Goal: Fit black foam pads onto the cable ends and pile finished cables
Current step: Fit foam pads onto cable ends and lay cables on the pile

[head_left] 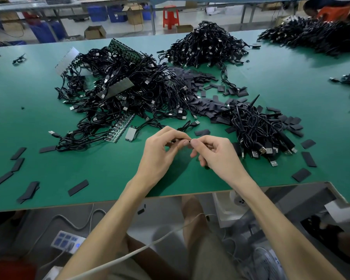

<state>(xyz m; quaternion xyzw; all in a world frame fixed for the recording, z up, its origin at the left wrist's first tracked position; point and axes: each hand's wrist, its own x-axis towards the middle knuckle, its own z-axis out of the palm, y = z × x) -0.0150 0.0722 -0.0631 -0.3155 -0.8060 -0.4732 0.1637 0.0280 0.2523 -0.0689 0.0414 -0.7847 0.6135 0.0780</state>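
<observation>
Fingertips [185, 143] of your left hand [162, 152] and your right hand [218, 158] meet over the near part of the green table [101, 168]. Between them you pinch a small dark cable end [188, 140] with a glint of metal at its tip — thumb and forefinger of each hand close on it from either side, and your other fingers curl loosely beneath. Whether a pad sits on that end is too small to tell. Just beyond your left hand a loose cable [190, 124] lies on the table, its plug pointing right. Near your right hand sits a compact cable pile [255, 128], its plugs fanned toward the table's front edge. Behind your hands sprawls the big tangled heap [129, 91] of black cables, with green circuit strips [120, 129] and a small grey part [130, 133] at its near side. Between that heap and the compact cable pile lies a drift of black foam pads [204, 107]. Stray pads [18, 164] dot the left side of the table, and a single pad [78, 187] lies close to the front edge, left of your forearms. Farther back you have two more mounds of cables — a middle mound [206, 43] and a far-right mound [315, 35]. Beyond the table stand a red stool [170, 17], blue bins [105, 13] and a cardboard box [95, 32]. Below the table edge a power strip [67, 241] rests on the floor, and a white cord [150, 244] crosses your lap.
</observation>
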